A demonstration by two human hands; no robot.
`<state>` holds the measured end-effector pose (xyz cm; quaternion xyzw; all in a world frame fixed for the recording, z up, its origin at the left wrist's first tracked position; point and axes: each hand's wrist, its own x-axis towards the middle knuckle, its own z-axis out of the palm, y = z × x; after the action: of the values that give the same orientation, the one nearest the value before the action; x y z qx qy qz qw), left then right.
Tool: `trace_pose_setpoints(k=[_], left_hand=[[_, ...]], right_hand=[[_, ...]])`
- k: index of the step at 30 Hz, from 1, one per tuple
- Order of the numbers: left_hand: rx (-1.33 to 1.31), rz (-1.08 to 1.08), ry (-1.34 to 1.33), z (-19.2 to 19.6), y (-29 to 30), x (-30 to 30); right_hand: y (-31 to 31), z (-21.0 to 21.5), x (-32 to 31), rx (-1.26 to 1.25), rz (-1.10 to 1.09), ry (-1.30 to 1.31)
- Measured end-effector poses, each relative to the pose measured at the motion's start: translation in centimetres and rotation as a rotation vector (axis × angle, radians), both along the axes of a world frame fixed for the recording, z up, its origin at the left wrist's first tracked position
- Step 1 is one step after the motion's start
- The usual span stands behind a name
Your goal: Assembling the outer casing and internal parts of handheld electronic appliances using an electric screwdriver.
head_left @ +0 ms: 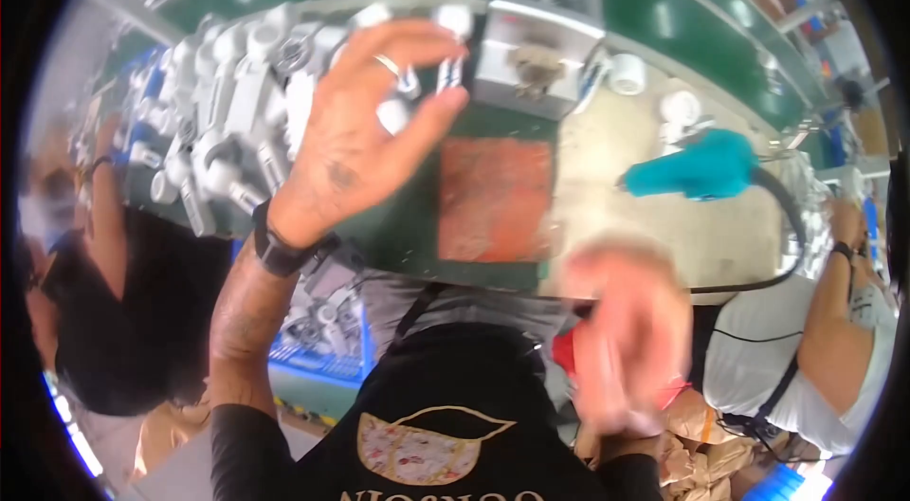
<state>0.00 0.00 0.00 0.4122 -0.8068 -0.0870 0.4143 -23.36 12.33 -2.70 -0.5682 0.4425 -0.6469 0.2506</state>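
Note:
My left hand (355,131) is raised over the left part of the bench, with a ring on one finger. Its fingers and thumb are bent and apart, around a white plastic part (450,74) with a round head; I see no firm grip on it. Many similar white parts (232,93) with round heads and handles lie heaped beside and behind this hand. My right hand (633,330) is at the bench's front edge, right of my body. Motion smears it, so its fingers and anything in them cannot be made out. An orange-red square mat (495,200) lies between the hands.
A silver metal box-shaped device (538,32) stands behind the mat. On the pale board (607,150) at right lie a teal handheld tool (697,167) with a black cable and white round parts (678,112). A blue crate (322,354) sits below the bench. People work at both sides.

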Motion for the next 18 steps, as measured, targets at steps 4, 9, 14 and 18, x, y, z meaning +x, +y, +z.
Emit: trace_pose_setpoints(k=[4,9,14,18], left_hand=[[-0.052,-0.237,-0.041,-0.5,-3.5,-8.3],[-0.383,-0.174,-0.474,-2.9,-9.7,-18.5],[-0.063,-0.06,-1.217,-3.7,-13.3,-24.5],[0.169,-0.006,-1.145,-5.9,-15.2,-26.3]], right_hand=[[-4.9,-5.6,-5.0,-0.117,-0.506,0.178],[-9.3,-3.7,-6.6,0.212,-0.194,-0.109],[-7.3,-3.1,-11.0,0.092,-0.256,-0.191],[-5.7,-2.2,-13.2,0.151,-0.231,-0.135]])
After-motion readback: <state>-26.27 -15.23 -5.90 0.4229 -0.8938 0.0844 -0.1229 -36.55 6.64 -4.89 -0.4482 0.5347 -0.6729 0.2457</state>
